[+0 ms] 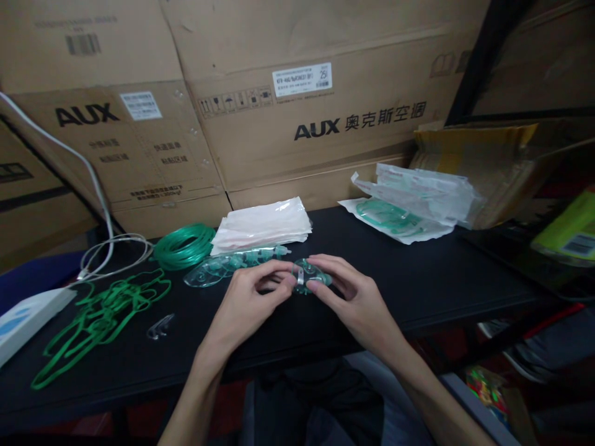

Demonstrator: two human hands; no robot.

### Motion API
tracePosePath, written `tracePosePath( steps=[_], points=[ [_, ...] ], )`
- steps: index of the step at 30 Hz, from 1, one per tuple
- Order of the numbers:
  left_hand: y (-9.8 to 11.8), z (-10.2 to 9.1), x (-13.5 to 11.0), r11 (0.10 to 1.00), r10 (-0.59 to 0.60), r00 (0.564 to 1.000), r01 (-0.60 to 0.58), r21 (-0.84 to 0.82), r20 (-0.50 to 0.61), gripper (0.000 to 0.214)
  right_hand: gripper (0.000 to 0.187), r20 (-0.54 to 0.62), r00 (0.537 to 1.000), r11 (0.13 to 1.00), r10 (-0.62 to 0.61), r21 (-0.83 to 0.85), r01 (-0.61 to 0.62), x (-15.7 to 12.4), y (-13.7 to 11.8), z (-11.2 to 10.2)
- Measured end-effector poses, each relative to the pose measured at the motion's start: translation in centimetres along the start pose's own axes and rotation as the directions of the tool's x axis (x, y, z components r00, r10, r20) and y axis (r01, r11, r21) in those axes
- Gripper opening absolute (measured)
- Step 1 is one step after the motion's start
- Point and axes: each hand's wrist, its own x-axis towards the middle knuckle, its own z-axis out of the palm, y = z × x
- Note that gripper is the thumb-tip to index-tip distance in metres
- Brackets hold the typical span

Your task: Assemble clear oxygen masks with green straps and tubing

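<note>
A clear green plastic mask (pixel 307 276) is held between both hands over the black table (pixel 418 279). My left hand (pixel 251 297) pinches its left side with thumb and fingers closed. My right hand (pixel 346 296) grips its right side, fingers curled over it. A small metal strip shows on the mask between the fingertips. Just behind the hands lies a row of more clear green masks (pixel 232 266).
A coil of green tubing (pixel 183 246) and a stack of clear bags (pixel 263 226) lie behind. Green elastic straps (pixel 102 316) and a small clear piece (pixel 160 326) lie at left. Sealed packages (pixel 409 198) sit at right, cardboard boxes (pixel 316 105) behind.
</note>
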Motion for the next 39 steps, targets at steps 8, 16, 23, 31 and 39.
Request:
tracePosePath(
  steps=[8, 16, 23, 31, 39],
  points=[
    [-0.41, 0.03, 0.04, 0.999, -0.012, 1.0, 0.013, -0.038, 0.007, 0.027, 0.029, 0.028, 0.999, 0.996, 0.029, -0.084, -0.027, -0.07, -0.03, -0.04],
    [-0.59, 0.25, 0.09, 0.998, -0.042, 0.997, 0.045, -0.046, 0.063, 0.031, 0.02, 0.046, 0.999, 0.994, 0.016, -0.107, -0.011, -0.08, -0.11, 0.02],
    [-0.55, 0.64, 0.06, 0.998, -0.05, 0.997, 0.052, -0.034, 0.057, 0.025, 0.016, 0.057, 0.998, 0.992, 0.02, -0.122, -0.013, -0.08, -0.28, 0.08],
    [-0.33, 0.62, 0.13, 1.0, 0.025, 0.996, -0.026, -0.001, -0.082, 0.025, 0.016, -0.006, 0.999, 0.994, 0.041, -0.103, -0.042, 0.01, -0.42, 0.22],
    [-0.26, 0.8, -0.1, 0.995, 0.078, 0.992, -0.071, 0.066, -0.1, 0.025, 0.016, -0.054, 0.998, 0.995, 0.04, -0.084, -0.044, -0.01, -0.2, 0.23]
  ],
)
